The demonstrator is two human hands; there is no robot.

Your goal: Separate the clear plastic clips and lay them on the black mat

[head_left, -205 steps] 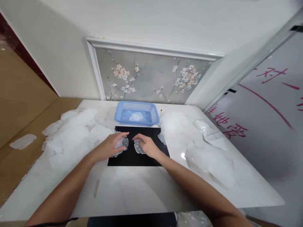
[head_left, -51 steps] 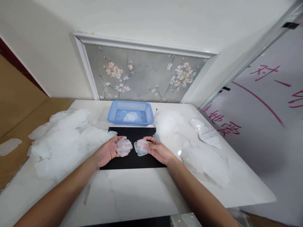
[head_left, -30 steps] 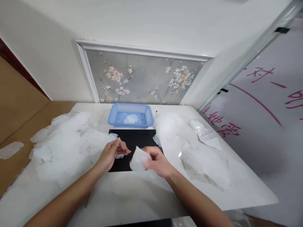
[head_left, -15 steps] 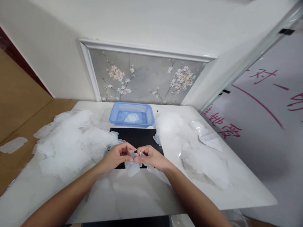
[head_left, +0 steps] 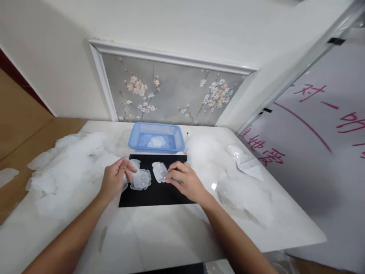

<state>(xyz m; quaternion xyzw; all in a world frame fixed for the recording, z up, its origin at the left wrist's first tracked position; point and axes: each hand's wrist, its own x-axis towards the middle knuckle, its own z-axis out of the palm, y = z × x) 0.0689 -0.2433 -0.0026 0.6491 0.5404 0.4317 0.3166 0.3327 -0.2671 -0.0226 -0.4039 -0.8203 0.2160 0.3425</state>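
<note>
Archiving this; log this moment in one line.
left hand: beside translucent scalloped plastic pieces; right hand: holds translucent plastic piece; below: black rectangular mat

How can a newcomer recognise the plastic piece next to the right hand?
On the white marbled table lies a black mat. Over the mat's middle, beside the right hand, is a translucent plastic piece. Bare black separates it from the clustered pieces near the left hand.

Red handwriting on the whiteboard at the right — the characters 对 and 一 read above, 她 and 爱 below — with other strokes unclear or cut off.
</note>
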